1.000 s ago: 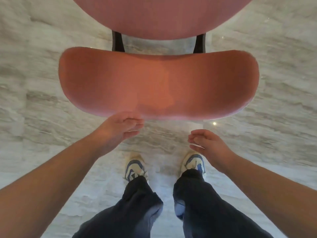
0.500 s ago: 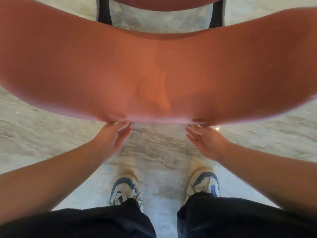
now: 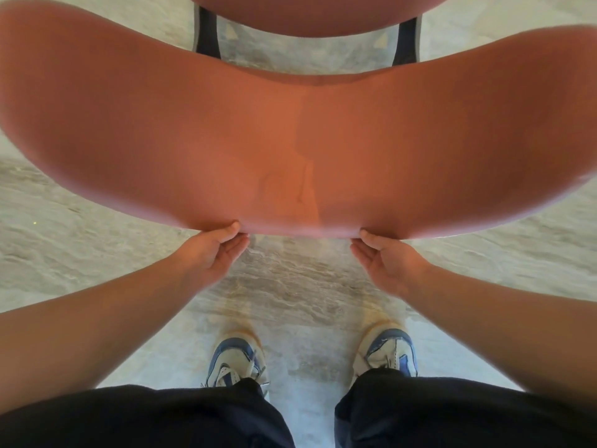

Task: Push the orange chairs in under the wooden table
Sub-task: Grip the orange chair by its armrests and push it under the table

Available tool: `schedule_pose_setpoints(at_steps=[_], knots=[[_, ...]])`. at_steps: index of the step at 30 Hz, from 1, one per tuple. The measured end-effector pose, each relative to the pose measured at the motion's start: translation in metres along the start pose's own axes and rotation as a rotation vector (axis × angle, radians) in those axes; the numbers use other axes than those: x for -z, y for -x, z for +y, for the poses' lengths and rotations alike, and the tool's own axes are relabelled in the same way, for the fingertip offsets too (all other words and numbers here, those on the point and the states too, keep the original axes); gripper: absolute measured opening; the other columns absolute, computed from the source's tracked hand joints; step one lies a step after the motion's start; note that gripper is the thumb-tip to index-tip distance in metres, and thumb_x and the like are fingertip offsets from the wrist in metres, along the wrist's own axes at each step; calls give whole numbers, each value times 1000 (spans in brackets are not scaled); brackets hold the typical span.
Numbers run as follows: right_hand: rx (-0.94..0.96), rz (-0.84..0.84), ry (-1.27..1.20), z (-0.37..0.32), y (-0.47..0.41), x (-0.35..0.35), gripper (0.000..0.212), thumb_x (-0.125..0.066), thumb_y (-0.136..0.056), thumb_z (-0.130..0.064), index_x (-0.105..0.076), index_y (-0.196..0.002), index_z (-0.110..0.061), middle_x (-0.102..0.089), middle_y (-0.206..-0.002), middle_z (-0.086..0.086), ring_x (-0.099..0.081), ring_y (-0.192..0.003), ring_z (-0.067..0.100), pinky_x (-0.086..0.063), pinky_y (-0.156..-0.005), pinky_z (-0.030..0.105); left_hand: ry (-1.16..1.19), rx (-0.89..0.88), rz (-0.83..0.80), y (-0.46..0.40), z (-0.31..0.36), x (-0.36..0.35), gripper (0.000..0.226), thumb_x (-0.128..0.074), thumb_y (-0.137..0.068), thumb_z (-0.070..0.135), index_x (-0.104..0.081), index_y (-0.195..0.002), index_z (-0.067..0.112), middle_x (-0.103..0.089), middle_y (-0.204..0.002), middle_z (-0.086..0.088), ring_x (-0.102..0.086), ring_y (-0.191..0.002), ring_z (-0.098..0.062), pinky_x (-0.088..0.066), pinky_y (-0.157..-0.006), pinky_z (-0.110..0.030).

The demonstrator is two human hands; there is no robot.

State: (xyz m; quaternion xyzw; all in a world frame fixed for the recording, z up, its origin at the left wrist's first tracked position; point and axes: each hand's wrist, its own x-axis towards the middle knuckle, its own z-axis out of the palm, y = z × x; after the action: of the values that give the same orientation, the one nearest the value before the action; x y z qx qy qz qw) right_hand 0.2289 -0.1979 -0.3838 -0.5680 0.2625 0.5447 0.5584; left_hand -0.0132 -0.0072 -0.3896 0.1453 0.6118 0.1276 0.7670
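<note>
An orange chair fills the upper half of the head view. Its curved backrest [image 3: 290,140] is close below me, and the edge of its seat [image 3: 316,14] shows at the top. My left hand [image 3: 219,250] and my right hand [image 3: 384,257] hold the near edge of the backrest, left and right of its middle. On each hand the thumb lies over the edge and the fingers press flat against the rear face. The wooden table is out of view.
Two dark frame posts [image 3: 208,37] [image 3: 405,43] join backrest and seat. The floor is grey marble [image 3: 300,286]. My feet in blue and white shoes [image 3: 235,360] [image 3: 387,354] stand just behind the chair.
My hands rose from just short of the backrest and took hold of its near edge. The backrest now looks much larger and closer as I lean over it.
</note>
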Motion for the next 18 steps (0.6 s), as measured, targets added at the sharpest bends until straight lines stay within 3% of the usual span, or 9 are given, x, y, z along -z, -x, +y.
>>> schedule_pose_setpoints(at_steps=[7,13,18], knots=[[3,28,1,-5,11,-4,23,-62,-95,6,-65,-109,-12,-74,-114,4,-69,-109,18,-48,-107,37,-60,-19,3,8,5,-2,15,-63,-97,2,-67,-109,10,-82,-92,-2,-79,-86,-14,-62,-81,-31],[11,48,36,-24,49,-18,22,-63,-97,0,-64,-112,-16,-75,-113,0,-69,-109,15,-50,-101,32,-79,-42,51,45,22,-17,18,-63,-100,8,-64,-117,13,-75,-109,-2,-72,-103,-16,-58,-89,-32],[16,94,77,-59,100,-38,23,-67,-97,-6,-63,-118,-15,-74,-115,2,-70,-108,16,-53,-99,32,-125,-42,108,100,58,-44,11,-64,-100,11,-64,-110,16,-73,-109,-2,-71,-104,-18,-58,-91,-34]])
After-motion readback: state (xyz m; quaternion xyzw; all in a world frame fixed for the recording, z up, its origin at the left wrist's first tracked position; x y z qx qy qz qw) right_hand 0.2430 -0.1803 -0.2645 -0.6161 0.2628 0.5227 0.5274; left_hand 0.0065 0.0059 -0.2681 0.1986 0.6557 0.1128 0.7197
